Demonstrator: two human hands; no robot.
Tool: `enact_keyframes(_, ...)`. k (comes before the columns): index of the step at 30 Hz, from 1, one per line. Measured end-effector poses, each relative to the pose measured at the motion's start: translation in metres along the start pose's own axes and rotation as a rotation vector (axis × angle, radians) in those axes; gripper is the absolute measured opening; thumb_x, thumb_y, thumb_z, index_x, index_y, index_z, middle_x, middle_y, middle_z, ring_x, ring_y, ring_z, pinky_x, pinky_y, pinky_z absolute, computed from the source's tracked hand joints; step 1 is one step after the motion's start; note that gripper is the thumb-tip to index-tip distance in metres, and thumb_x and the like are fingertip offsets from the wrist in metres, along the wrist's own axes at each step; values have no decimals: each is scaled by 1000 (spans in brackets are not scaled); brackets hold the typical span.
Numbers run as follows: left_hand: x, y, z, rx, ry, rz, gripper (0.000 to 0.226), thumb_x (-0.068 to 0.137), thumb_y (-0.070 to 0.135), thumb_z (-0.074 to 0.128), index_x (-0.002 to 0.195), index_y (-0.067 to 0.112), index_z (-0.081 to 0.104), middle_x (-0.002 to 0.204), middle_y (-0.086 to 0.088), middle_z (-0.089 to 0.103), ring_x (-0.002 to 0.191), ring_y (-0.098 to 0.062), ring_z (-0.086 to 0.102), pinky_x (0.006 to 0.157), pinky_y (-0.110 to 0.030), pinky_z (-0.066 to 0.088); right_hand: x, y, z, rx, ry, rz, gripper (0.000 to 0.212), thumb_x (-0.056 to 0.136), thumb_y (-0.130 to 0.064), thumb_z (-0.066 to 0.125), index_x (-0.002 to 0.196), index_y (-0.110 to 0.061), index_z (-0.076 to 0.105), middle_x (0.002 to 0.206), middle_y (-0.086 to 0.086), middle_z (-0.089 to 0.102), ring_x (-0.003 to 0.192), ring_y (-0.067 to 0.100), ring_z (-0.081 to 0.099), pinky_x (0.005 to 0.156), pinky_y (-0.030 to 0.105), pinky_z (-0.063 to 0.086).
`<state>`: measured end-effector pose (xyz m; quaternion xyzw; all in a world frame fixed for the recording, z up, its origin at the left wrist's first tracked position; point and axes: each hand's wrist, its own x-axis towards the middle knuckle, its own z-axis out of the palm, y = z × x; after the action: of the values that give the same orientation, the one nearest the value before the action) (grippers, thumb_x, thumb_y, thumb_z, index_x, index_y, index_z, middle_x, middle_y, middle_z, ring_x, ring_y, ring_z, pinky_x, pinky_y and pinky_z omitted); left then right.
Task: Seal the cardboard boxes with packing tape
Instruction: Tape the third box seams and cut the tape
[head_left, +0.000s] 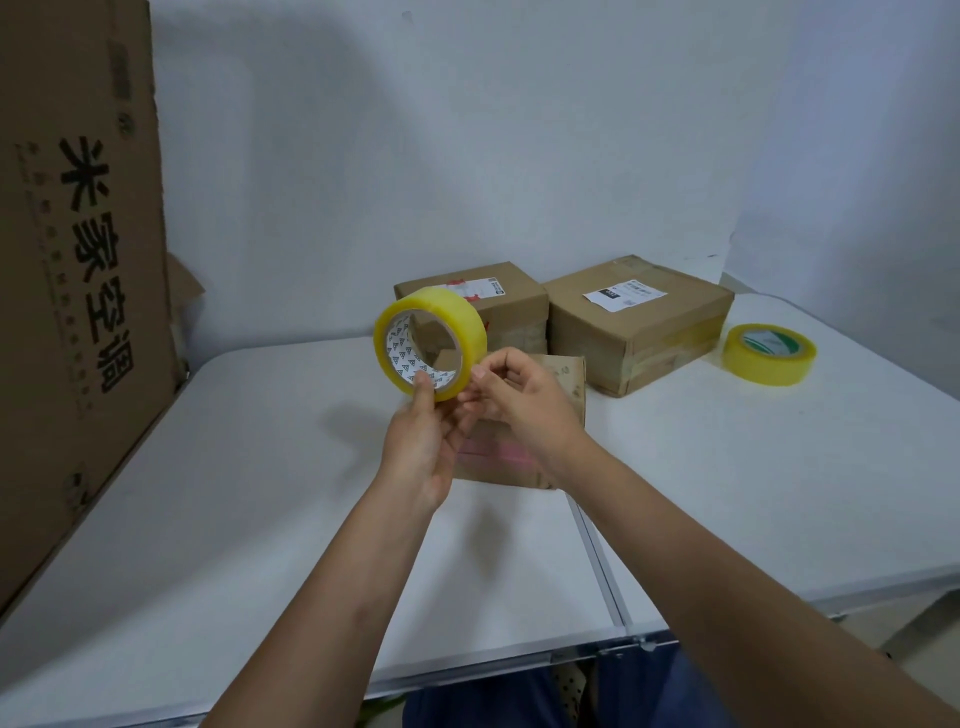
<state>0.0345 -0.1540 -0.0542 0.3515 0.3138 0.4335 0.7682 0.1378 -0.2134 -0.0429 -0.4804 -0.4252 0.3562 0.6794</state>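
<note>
The left hand grasps the glossy yellow packing tape roll upright above the white table, its hole facing the camera. The right hand pinches at the roll's lower right rim, probably hunting the tape end. The small cardboard box lies directly beneath both hands.

light: soft, even (slightly dim) | shadows: faint on table | edges: wide-angle bowing | focus: mildly soft
</note>
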Motion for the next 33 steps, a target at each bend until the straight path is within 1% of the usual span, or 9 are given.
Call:
enact_keyframes(8, -10, 0, 2, 89, -69, -50, 44, 104, 38, 43, 114, 0, 63, 95, -16, 75, 80, -18, 74, 58, -21, 56, 1, -5, -6, -212, 106, -84, 15, 90, -10, 57, 78, -18, 59, 77, -1, 67, 77, 12, 67, 68, 29, 57)
enact_keyframes(11, -11, 1, -2, 257, -66, -85, 41, 102, 38, 46, 108, 2, 64, 93, -15, 75, 66, -15, 71, 52, -20, 54, -1, -8, -8, -305, 184, -139, 8, 92, -28, 64, 99, -25, 62, 105, -6, 65, 92, 5, 63, 77, 18, 50)
enact_keyframes(13, -15, 4, -1, 399, -85, -132, 44, 100, 40, 47, 100, 1, 66, 84, -13, 76, 55, -13, 65, 48, -20, 51, -3, -14, -8, -263, 113, -49, 21, 92, -40, 61, 104, -23, 63, 100, -12, 68, 90, -1, 62, 77, 15, 47)
enact_keyframes(17, -18, 17, -15, 727, -189, -168, 71, 94, 67, 37, 80, 7, 72, 84, -15, 75, 54, -17, 64, 49, -21, 50, -8, -28, -8, -37, 86, 149, 35, 95, -36, 59, 108, -4, 64, 97, 15, 73, 91, 24, 69, 86, 41, 54)
enact_keyframes(19, -11, 30, -26, 906, -84, 44, 63, 93, 66, 42, 77, 14, 74, 86, -9, 76, 65, -21, 68, 61, -27, 57, -10, -34, -12, 43, 93, 217, 28, 96, -30, 56, 111, -8, 62, 94, 15, 72, 88, 25, 70, 84, 42, 54)
enact_keyframes(21, -4, 41, -37, 1086, 21, 413, 25, 92, 47, 61, 100, 25, 68, 111, 3, 69, 87, -17, 69, 81, -31, 57, -14, -37, -14, 38, 52, 290, 19, 96, -22, 52, 109, -11, 60, 92, 13, 71, 87, 25, 67, 81, 42, 53)
enact_keyframes(24, -2, 45, -33, 1292, -256, 736, 58, 88, 20, 72, 138, 32, 45, 138, 18, 43, 116, -7, 54, 97, -21, 43, -21, -38, -8, 69, -15, 365, 26, 92, -11, 44, 113, -2, 57, 92, 18, 66, 87, 30, 63, 78, 42, 53)
enact_keyframes(29, 0, 35, -24, 1354, -261, 824, 38, 93, 7, 59, 124, 29, 64, 103, 0, 71, 92, -20, 66, 79, -28, 51, -34, -34, -3, 81, -96, 400, 32, 90, -4, 41, 120, 1, 52, 99, 20, 60, 91, 29, 61, 90, 51, 49)
enact_keyframes(33, -3, 27, -25, 1392, -263, 828, 39, 95, 9, 57, 126, 31, 64, 96, -4, 71, 85, -20, 65, 67, -14, 43, -38, -31, -11, 69, -92, 433, 42, 88, -3, 38, 128, 0, 51, 105, 23, 58, 96, 33, 58, 94, 56, 46)
